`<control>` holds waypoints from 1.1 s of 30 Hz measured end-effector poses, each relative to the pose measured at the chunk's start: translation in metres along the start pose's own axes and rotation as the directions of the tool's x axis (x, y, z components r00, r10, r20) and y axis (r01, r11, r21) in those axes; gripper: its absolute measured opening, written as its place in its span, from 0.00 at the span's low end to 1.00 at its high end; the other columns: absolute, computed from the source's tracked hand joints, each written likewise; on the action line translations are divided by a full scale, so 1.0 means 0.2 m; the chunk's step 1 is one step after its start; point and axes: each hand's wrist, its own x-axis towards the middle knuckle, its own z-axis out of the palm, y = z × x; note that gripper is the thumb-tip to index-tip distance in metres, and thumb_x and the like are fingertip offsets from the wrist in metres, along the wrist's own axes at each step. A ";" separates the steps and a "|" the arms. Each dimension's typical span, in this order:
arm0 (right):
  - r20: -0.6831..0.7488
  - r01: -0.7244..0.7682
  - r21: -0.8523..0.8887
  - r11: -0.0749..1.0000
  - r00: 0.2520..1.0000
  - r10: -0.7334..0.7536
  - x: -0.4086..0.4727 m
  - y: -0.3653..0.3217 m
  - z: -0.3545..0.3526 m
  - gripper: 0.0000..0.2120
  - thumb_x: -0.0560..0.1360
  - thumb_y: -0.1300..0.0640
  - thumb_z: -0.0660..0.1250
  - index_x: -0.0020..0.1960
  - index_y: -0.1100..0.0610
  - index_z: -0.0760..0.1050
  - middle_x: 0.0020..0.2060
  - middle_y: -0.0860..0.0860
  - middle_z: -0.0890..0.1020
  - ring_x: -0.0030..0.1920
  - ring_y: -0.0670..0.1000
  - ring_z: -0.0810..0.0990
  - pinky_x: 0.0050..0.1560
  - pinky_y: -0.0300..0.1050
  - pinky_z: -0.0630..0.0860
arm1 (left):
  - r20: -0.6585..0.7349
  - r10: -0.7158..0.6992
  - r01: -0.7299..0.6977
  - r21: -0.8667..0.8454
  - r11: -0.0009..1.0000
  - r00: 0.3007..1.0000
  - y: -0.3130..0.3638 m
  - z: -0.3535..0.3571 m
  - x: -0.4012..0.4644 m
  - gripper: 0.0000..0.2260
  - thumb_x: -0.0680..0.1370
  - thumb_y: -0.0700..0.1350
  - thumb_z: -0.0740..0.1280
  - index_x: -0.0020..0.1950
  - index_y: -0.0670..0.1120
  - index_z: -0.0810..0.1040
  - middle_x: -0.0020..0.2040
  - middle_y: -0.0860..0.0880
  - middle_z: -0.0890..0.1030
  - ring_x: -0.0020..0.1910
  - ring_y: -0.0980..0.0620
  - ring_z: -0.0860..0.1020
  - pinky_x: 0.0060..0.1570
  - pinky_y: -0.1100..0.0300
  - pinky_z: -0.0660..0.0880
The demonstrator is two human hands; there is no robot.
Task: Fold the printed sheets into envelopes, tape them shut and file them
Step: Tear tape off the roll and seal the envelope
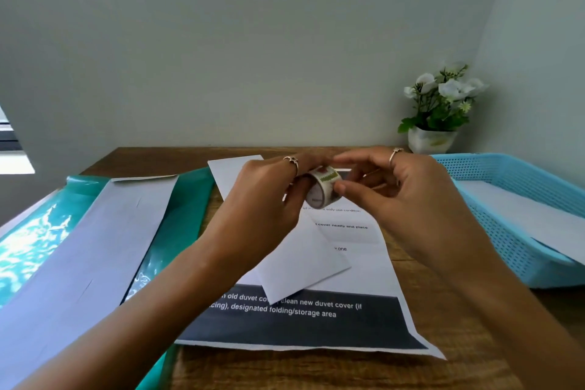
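Tape roll [323, 188] held up between both hands' fingers [343, 189] above the printed sheet [364, 266]

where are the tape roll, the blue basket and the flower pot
tape roll [323, 188], head view, on its patterned outer band
blue basket [506, 231], head view, on its perforated near wall
flower pot [432, 140], head view, on its white front

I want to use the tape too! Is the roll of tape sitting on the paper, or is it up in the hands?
Apart. The head view shows the tape roll held up between the left hand and right hand, above the printed sheet.
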 end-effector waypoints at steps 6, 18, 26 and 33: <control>-0.041 0.176 -0.060 0.982 0.983 -0.179 -0.01 0.01 0.06 0.13 0.72 0.58 0.71 0.55 0.48 0.80 0.45 0.40 0.82 0.48 0.38 0.80 0.51 0.33 0.77 | -0.036 -0.017 0.019 0.036 0.999 0.999 -0.02 0.01 -0.01 0.14 0.74 0.37 0.63 0.57 0.46 0.81 0.44 0.50 0.85 0.44 0.57 0.78 0.42 0.70 0.74; -0.029 0.196 0.061 0.979 0.981 -0.194 -0.01 0.01 0.06 0.08 0.70 0.60 0.72 0.44 0.48 0.80 0.38 0.39 0.83 0.41 0.40 0.82 0.44 0.34 0.79 | -0.021 -0.036 0.036 -0.001 0.999 0.999 -0.01 -0.01 0.00 0.14 0.73 0.36 0.63 0.53 0.47 0.82 0.43 0.52 0.85 0.43 0.59 0.79 0.40 0.69 0.74; 0.006 0.190 0.047 0.981 0.982 -0.191 -0.01 0.01 0.05 0.07 0.71 0.61 0.72 0.43 0.49 0.80 0.36 0.40 0.83 0.41 0.41 0.82 0.43 0.34 0.78 | -0.026 -0.017 0.018 0.007 1.000 1.000 -0.01 -0.01 0.00 0.13 0.73 0.34 0.63 0.52 0.46 0.82 0.43 0.52 0.84 0.43 0.59 0.79 0.41 0.71 0.74; -0.061 0.218 0.064 0.974 0.975 -0.214 -0.01 0.02 0.06 0.08 0.72 0.58 0.71 0.50 0.49 0.80 0.40 0.41 0.83 0.42 0.40 0.82 0.44 0.35 0.80 | -0.060 -0.018 0.019 0.025 1.000 0.998 -0.01 -0.02 0.01 0.14 0.73 0.34 0.63 0.54 0.45 0.82 0.43 0.51 0.84 0.44 0.58 0.79 0.41 0.71 0.74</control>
